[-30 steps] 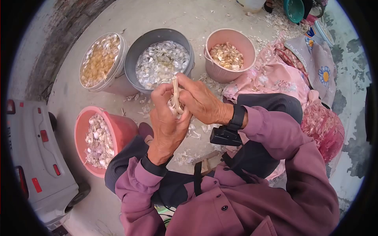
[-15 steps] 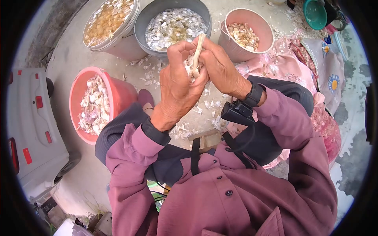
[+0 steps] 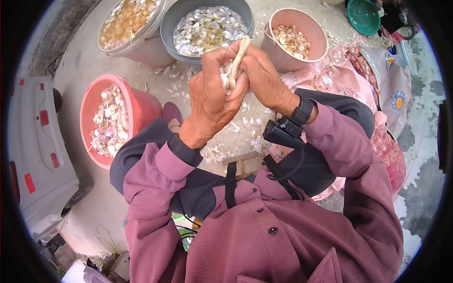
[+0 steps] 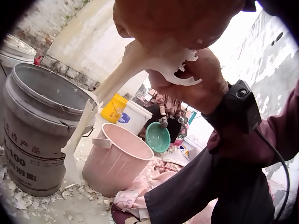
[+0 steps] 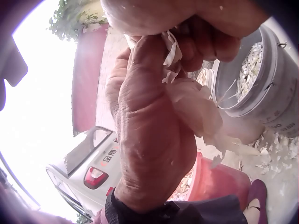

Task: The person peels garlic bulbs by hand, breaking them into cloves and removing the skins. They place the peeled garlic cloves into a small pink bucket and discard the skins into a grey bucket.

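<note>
In the head view, both hands meet in front of the buckets around a garlic bulb (image 3: 227,74) with a long dry stalk (image 3: 239,54) pointing up and away. My left hand (image 3: 212,96) grips the bulb from the left, thumb and fingers curled about it. From the other side my right hand (image 3: 269,80) pinches at the bulb beside the stalk, its fingertips partly hidden. Torn papery skin (image 5: 198,109) hangs from the bulb in the right wrist view. The left wrist view shows the stalk (image 4: 117,77) and ragged skin (image 4: 180,74) close up.
A red-pink bucket (image 3: 144,106) of garlic bulbs stands at left. Ahead are a white bucket (image 3: 146,53), a grey bucket (image 3: 166,35) of cloves in liquid, and a pale pink bucket (image 3: 274,53) of cloves. Peelings litter the floor; a grey vehicle (image 3: 42,155) is far left.
The head view has tilted, so the buckets and hands sit higher in it. Both hands keep hold of the garlic bulb, and its stalk leans further right.
</note>
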### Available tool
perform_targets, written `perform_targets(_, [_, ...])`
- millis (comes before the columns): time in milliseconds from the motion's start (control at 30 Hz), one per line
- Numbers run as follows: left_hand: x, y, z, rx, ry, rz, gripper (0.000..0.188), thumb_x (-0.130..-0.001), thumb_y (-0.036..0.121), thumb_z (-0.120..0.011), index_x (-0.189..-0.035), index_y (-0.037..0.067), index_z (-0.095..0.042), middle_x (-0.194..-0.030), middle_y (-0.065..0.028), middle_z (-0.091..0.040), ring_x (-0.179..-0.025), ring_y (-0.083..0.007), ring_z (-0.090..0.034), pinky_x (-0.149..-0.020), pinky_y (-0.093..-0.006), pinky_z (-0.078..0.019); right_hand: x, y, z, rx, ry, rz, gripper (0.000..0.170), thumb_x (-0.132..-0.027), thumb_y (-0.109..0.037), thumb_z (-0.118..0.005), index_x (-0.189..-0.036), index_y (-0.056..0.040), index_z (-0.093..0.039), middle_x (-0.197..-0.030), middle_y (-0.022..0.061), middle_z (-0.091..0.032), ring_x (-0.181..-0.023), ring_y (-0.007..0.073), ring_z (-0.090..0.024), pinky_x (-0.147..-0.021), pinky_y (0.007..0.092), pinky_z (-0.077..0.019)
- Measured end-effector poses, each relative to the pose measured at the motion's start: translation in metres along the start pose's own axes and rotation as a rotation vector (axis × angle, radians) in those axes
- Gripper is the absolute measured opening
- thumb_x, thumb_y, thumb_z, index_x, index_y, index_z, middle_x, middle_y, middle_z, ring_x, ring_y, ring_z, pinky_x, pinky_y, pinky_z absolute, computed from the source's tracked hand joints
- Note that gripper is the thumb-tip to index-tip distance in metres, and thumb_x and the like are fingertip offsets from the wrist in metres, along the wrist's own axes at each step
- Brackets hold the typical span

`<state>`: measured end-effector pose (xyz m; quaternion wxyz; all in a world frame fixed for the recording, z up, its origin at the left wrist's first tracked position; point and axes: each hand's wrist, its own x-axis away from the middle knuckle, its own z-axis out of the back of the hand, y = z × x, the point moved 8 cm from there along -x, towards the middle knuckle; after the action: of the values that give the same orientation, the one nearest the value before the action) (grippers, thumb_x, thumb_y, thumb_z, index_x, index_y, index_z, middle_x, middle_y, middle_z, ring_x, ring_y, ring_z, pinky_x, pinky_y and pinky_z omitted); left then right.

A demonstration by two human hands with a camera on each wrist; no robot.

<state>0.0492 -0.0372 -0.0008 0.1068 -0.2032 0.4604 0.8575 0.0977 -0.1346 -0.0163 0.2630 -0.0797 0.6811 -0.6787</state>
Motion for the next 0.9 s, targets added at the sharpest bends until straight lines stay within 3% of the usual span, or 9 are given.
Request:
perform_targets(267, [0.005,0.0,0.003,-0.004,0.054,-0.113,0.039,-0.085,0.005,-0.067,-0.117,0.001,-0.045,-0.1,-0.016,-0.066,-0.086,-0.0221,-0.068,-0.076,-0.0338,-0.0532,0.007,-0.005,-0.001,0.171,-0.011,0.14,0.023,-0.096,-0.016,-0.037,-0.098,0.0009,-0.052,-0.083,0.0038,-0.053,-0.077,0.0096,-0.048,-0.069,0.0279,-0.0448])
perform_targets(367, [0.002,0.009,0.003,0.006,0.075,-0.199,0.037,-0.087,0.007,-0.067,-0.117,0.001,-0.046,-0.099,-0.0137,-0.064,-0.082,-0.0197,-0.065,-0.074,-0.0322,-0.0521,0.003,0.021,-0.003,-0.334,0.034,-0.243,0.023,-0.097,-0.017,-0.036,-0.098,0.0009,-0.051,-0.082,0.0036,-0.05,-0.077,0.0109,-0.046,-0.071,0.029,-0.044])
perform_targets(500, [-0.002,0.01,0.004,0.062,0.1,-0.17,0.036,-0.089,0.01,-0.067,-0.119,0.001,-0.047,-0.102,-0.0105,-0.059,-0.084,-0.015,-0.058,-0.077,-0.0299,-0.0488,-0.008,0.009,0.001,-0.015,-0.078,-0.039,0.029,-0.102,-0.026,-0.042,-0.106,0.0005,-0.052,-0.097,0.0082,-0.05,-0.085,0.0192,-0.051,-0.078,0.0284,-0.0431])
perform_targets(567, [-0.003,0.003,0.009,0.144,0.154,-0.108,0.031,-0.09,0.01,-0.066,-0.115,0.002,-0.049,-0.103,-0.0143,-0.063,-0.083,-0.0232,-0.066,-0.072,-0.0334,-0.0511,-0.002,-0.003,0.006,0.083,0.06,0.218,0.028,-0.101,-0.024,-0.047,-0.111,0.001,-0.054,-0.099,0.0093,-0.052,-0.089,0.0209,-0.053,-0.078,0.0302,-0.0459])
perform_targets(600, [-0.005,-0.003,0.008,0.255,0.087,-0.003,0.029,-0.092,0.011,-0.064,-0.115,0.002,-0.048,-0.103,-0.0124,-0.062,-0.085,-0.0204,-0.065,-0.074,-0.0324,-0.0509,-0.004,-0.026,0.004,0.501,0.179,0.507,0.026,-0.102,-0.025,-0.05,-0.114,-0.0026,-0.056,-0.091,0.0039,-0.053,-0.079,0.0134,-0.053,-0.065,0.0254,-0.0457])
perform_targets(633, [-0.006,-0.009,0.005,0.366,0.017,0.107,0.027,-0.095,0.012,-0.061,-0.115,0.002,-0.047,-0.102,-0.0104,-0.061,-0.087,-0.0177,-0.064,-0.075,-0.0313,-0.0507,-0.004,-0.03,0.01,0.499,0.183,0.506,0.026,-0.102,-0.025,-0.05,-0.114,-0.0026,-0.056,-0.091,0.0039,-0.053,-0.079,0.0134,-0.053,-0.065,0.0254,-0.0457])
perform_targets(700, [-0.009,-0.002,0.005,0.398,0.025,0.114,0.024,-0.097,0.013,-0.059,-0.113,0.001,-0.047,-0.101,-0.0075,-0.059,-0.087,-0.0138,-0.062,-0.075,-0.0288,-0.0501,-0.002,0.033,0.002,-0.569,-0.051,-0.588,0.028,-0.105,-0.028,-0.041,-0.114,-0.0061,-0.055,-0.082,-0.0006,-0.051,-0.068,0.0071,-0.05,-0.06,0.0235,-0.0421])
perform_targets(767, [-0.007,-0.011,-0.001,0.743,0.052,0.301,0.022,-0.096,0.011,-0.06,-0.111,0.001,-0.047,-0.098,-0.0068,-0.058,-0.083,-0.0113,-0.059,-0.073,-0.0269,-0.0489,0.001,0.038,0.003,-0.641,0.01,-0.639,0.024,-0.105,-0.03,-0.043,-0.11,-0.0099,-0.055,-0.077,-0.0052,-0.048,-0.058,0.0015,-0.039,-0.05,0.0202,-0.0311])
perform_targets(900, [-0.008,-0.019,-0.002,0.582,0.024,0.322,0.023,-0.093,0.009,-0.062,-0.111,0.001,-0.048,-0.1,-0.0068,-0.057,-0.08,-0.011,-0.057,-0.07,-0.0264,-0.048,0.0,0.039,0.0,-0.742,-0.137,-0.588,0.034,-0.105,-0.042,-0.043,-0.106,-0.0115,-0.056,-0.076,-0.0064,-0.046,-0.058,0.002,-0.034,-0.052,0.0199,-0.0291])
